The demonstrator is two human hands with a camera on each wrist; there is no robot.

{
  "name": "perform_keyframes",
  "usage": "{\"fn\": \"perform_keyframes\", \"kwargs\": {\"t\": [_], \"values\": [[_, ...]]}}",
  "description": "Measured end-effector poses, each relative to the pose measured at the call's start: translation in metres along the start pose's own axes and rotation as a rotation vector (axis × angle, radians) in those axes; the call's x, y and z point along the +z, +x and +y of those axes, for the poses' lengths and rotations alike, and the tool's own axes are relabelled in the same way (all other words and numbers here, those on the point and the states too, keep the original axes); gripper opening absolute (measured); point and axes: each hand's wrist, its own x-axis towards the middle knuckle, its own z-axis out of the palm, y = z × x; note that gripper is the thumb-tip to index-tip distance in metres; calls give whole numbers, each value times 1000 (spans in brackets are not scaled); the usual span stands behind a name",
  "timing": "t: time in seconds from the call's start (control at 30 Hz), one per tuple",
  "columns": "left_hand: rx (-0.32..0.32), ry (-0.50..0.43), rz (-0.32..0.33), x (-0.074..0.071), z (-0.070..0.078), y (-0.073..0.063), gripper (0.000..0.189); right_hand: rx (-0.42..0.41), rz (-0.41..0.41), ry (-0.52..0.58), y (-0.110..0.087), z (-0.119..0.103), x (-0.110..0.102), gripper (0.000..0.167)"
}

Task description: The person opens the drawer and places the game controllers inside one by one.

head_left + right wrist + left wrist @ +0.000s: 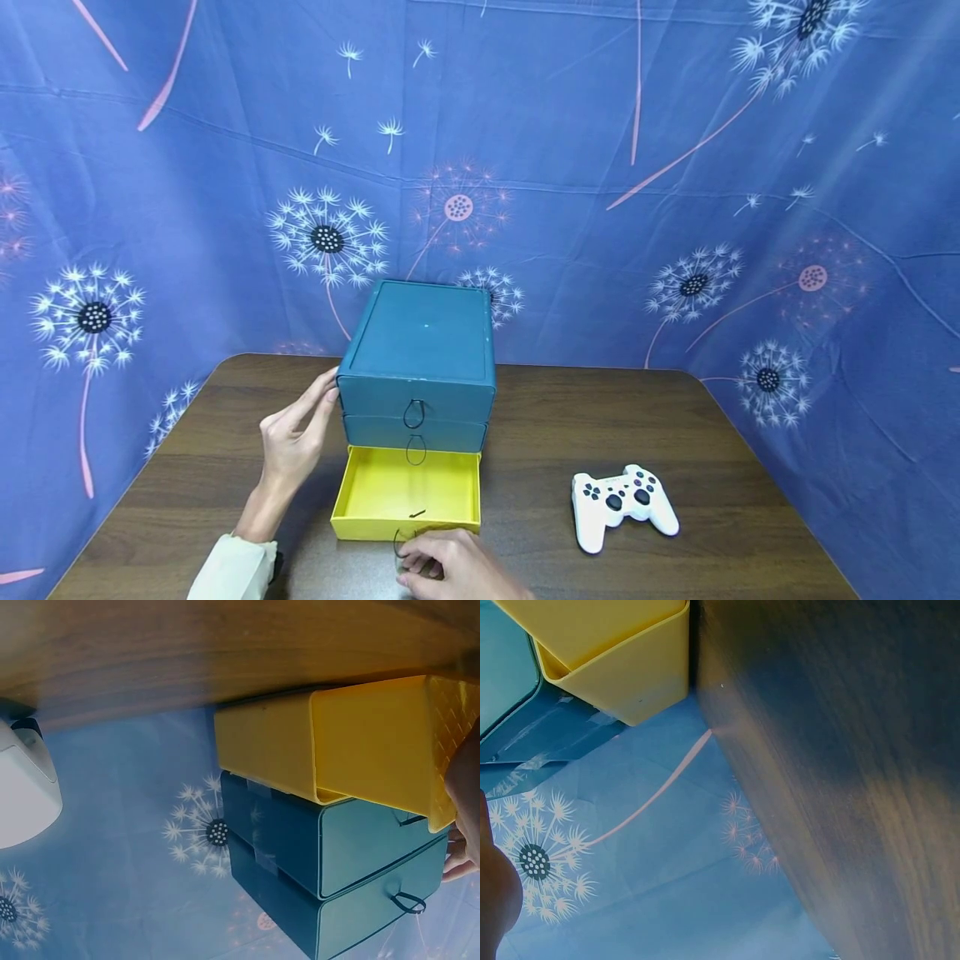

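A stacked drawer box has two teal drawers on top and a yellow drawer at the bottom. The yellow drawer is pulled out towards me and bare inside, except for a short dark strip at its front. My left hand rests its extended fingers against the teal box's left side. At the yellow drawer's front, my right hand has curled fingers at its dark loop handle, pinching it. In the right wrist view, the yellow drawer juts from its sleeve beside the right hand.
A white game controller lies on the brown wooden table, right of the drawers. Behind the table hangs a blue cloth with dandelion prints. Dark loop handles hang on the teal fronts.
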Motion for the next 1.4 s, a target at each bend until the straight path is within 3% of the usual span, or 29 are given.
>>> {"fn": "perform_keyframes", "kwargs": {"t": [0.8, 1.07, 1.4], "values": [[11, -9, 2, 0, 1, 0, 33, -41, -56, 4, -5, -4, 2, 18], [12, -9, 6, 0, 1, 0, 33, -84, -45, -56, -6, -2, 3, 19], [8, 1, 0, 0, 1, 0, 35, -53, -52, -65, -8, -8, 0, 26]]}}
